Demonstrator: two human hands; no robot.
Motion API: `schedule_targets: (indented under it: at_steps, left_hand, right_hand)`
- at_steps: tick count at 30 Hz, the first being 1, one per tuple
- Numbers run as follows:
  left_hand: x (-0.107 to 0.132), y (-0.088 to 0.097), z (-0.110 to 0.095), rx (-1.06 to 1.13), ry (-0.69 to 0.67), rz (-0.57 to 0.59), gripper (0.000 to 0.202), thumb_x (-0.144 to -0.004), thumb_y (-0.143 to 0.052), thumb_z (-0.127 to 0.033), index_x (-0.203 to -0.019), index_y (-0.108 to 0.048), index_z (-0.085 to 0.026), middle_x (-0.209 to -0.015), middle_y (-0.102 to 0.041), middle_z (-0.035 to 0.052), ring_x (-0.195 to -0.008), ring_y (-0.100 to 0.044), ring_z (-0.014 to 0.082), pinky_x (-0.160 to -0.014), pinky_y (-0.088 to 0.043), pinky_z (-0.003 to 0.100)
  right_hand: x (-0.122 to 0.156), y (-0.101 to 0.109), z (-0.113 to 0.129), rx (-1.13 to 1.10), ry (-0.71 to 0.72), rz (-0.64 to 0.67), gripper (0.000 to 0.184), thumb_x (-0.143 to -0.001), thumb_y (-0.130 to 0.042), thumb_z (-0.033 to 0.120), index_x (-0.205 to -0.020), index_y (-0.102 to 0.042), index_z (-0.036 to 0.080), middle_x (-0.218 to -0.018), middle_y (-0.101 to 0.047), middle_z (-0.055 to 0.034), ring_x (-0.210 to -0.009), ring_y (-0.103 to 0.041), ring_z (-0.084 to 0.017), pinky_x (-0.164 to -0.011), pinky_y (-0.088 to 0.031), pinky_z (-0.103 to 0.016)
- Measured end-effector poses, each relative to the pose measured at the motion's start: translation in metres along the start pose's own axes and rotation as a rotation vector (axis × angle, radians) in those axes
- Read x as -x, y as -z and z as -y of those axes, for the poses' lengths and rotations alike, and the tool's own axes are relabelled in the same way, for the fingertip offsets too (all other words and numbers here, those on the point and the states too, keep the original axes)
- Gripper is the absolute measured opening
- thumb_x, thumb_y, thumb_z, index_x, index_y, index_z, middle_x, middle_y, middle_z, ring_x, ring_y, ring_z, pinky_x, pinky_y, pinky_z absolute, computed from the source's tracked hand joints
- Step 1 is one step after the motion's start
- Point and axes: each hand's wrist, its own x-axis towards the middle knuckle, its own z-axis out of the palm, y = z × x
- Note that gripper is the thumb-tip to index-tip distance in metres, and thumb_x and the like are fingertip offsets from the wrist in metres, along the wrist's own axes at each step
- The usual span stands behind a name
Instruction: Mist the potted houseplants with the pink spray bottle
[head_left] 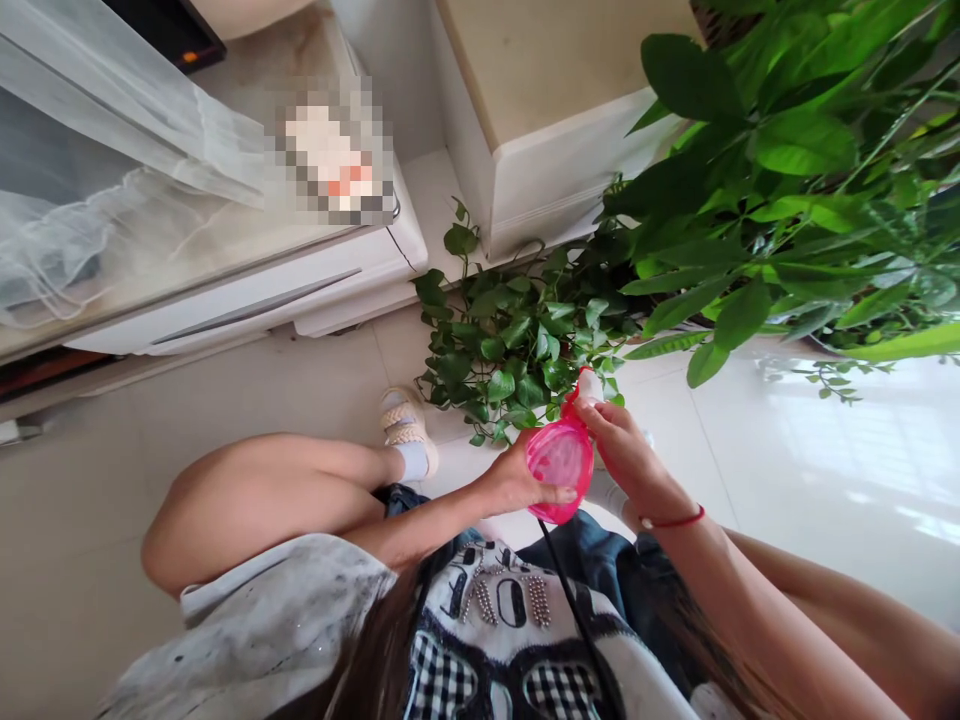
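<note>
Pale tiled floor point(322, 395) lies underfoot. Between the knees, the left hand point(514, 482) clasps a pink bottle point(559, 465); the right hand point(622, 445) grasps its top, exact finger contact unclear. Its long axis runs away and slightly right, base nearer, top toward the trailing plant point(510, 335). Beyond stand white cabinets point(247, 310).
</note>
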Motion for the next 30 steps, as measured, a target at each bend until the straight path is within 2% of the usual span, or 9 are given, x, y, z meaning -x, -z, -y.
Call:
schedule_targets:
  at_steps: [5, 11, 17, 26, 30]
  left_hand:
    - [0.010, -0.001, -0.007, 0.006, 0.038, -0.007, 0.094, -0.056, -0.096, -0.040, -0.137, -0.051, -0.022, -0.137, -0.062, 0.0125, -0.126, -0.060, 0.0322, -0.110, -0.049, 0.049]
    - [0.011, -0.001, 0.000, 0.033, 0.045, -0.018, 0.093, -0.058, -0.098, -0.035, -0.138, -0.052, -0.022, -0.135, -0.064, 0.0109, -0.127, -0.061, 0.0328, -0.109, -0.049, 0.046]
    - [0.017, 0.002, 0.002, -0.030, 0.032, -0.060, 0.098, -0.056, -0.099, -0.040, -0.140, -0.051, -0.022, -0.139, -0.062, 0.0136, -0.128, -0.058, 0.0338, -0.113, -0.045, 0.054]
    - [0.025, 0.001, 0.006, -0.008, 0.055, -0.097, 0.100, -0.054, -0.099, -0.037, -0.139, -0.050, -0.024, -0.138, -0.061, 0.0114, -0.130, -0.058, 0.0341, -0.113, -0.045, 0.053]
    - [0.029, 0.001, 0.007, 0.036, 0.091, -0.092, 0.100, -0.054, -0.099, -0.032, -0.140, -0.047, -0.023, -0.139, -0.061, 0.0124, -0.128, -0.059, 0.0329, -0.112, -0.047, 0.054]
  right_hand:
    - [0.002, -0.004, 0.003, -0.007, -0.003, 0.005, 0.052, -0.073, -0.074, 0.072, -0.075, -0.063, 0.021, -0.070, -0.059, -0.0011, -0.065, -0.047, -0.016, -0.061, -0.038, -0.031]
    - [0.006, -0.005, 0.000, -0.016, -0.005, 0.014, 0.052, -0.079, -0.073, 0.070, -0.072, -0.062, 0.020, -0.068, -0.056, 0.0000, -0.063, -0.044, -0.013, -0.060, -0.035, -0.030]
    - [0.009, -0.009, 0.002, 0.008, -0.005, 0.035, 0.050, -0.080, -0.073, 0.068, -0.079, -0.063, 0.020, -0.072, -0.058, -0.0009, -0.065, -0.046, -0.014, -0.058, -0.036, -0.029]
    - [0.016, -0.014, 0.005, 0.006, -0.014, 0.088, 0.048, -0.082, -0.072, 0.066, -0.074, -0.060, 0.020, -0.069, -0.056, -0.0001, -0.062, -0.046, -0.013, -0.056, -0.037, -0.029]
    - [0.014, -0.016, -0.002, 0.009, 0.007, 0.103, 0.046, -0.081, -0.075, 0.064, -0.083, -0.063, 0.020, -0.075, -0.060, -0.0014, -0.067, -0.051, -0.015, -0.060, -0.041, -0.029]
